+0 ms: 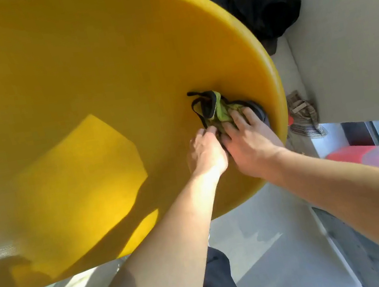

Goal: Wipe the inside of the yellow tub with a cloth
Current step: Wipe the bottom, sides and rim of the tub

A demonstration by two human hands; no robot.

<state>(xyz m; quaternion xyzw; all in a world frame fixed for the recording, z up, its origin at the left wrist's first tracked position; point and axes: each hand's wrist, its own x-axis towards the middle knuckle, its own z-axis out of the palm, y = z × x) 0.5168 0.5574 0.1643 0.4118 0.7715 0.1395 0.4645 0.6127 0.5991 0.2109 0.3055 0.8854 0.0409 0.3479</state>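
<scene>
1. Lay bunched against the inner wall of the yellow tub (72, 88), close under its right rim: the green-and-dark cloth (220, 110).
2. Pressed on the cloth from the near side, both hands: left hand (206, 151) curled with fingertips pinching a fold, right hand (246, 143) flatter, fingers spread over the wad.
3. Best done by spreading the wad flat, keeping even pressure and sweeping in overlapping arcs from rim toward base.
4. Held nothing else in view, the tub; interior looked dry and bare, partly sunlit.
5. Beyond the rim, far right: a dark bundle of fabric (257, 4); right, a striped rag (305, 115) and a red container (347, 156) on the floor.
</scene>
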